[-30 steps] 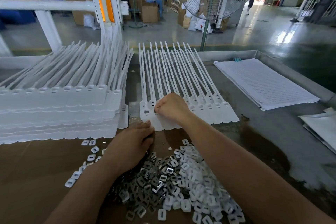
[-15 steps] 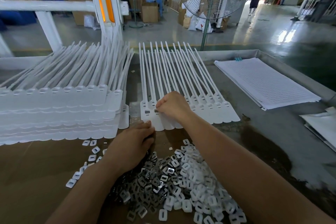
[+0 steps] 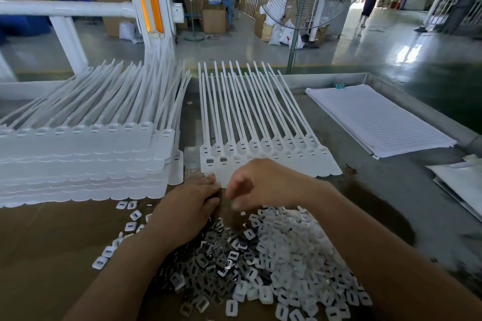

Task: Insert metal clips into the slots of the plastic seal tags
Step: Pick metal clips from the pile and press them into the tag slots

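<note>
Metal clips (image 3: pixel 216 260) heaped on desk (image 3: pixel 391 190) beside white caps (image 3: pixel 300 255), just below seal tags (image 3: pixel 287 148). Right hand (image 3: pixel 260 185) curled (grasp unclear, blurred); left hand (image 3: pixel 187 206) palm-down, touching tag edge. Risk: grabbing cap, nudging row askew.

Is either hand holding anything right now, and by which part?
Cannot be told. Right hand is curled and blurred, nothing visible in it. Left hand lies palm down, fingertips at the near edge of the tags; its palm is hidden.

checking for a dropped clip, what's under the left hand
Dark metal clips spread out from beneath the left hand, lying on brown board. The hand reaches the tags' lower edge. Whatever the palm or fingers hold is covered.
</note>
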Demonstrator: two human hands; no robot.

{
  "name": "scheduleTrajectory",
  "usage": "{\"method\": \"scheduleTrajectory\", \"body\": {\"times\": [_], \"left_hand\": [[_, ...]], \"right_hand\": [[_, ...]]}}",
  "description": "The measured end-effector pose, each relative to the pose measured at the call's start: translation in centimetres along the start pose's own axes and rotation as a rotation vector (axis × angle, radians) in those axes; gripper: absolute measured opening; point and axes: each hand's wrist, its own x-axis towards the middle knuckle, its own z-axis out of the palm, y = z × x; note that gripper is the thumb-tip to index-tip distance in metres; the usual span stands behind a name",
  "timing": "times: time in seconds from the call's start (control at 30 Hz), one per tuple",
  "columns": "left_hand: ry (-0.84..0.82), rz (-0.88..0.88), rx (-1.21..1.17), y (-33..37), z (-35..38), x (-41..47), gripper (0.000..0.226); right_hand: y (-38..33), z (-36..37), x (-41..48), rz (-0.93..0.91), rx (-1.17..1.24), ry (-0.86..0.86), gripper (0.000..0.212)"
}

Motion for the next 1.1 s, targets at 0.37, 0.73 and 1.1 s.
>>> {"method": "scheduleTrajectory", "body": {"times": [0.37,0.73,1.1], "left_hand": [[-0.021,-0.025,-0.016,-0.2,0.1,0.0,0.039],[-0.003,-0.03,-0.022,-0.3,0.4,0.0,0.039],[-0.014,-0.027,0.019,-0.3,0.2,-0.1,0.04]], "right_hand": [[-1.0,2.9,-0.7,-0.127,-0.148,-0.118,0.026],[-0.7,2.4,-1.2,-0.107,-0.046,-0.054,0.006],[0.6,1.7,-1.2,-0.013,0.149,0.136,0.008]]}}
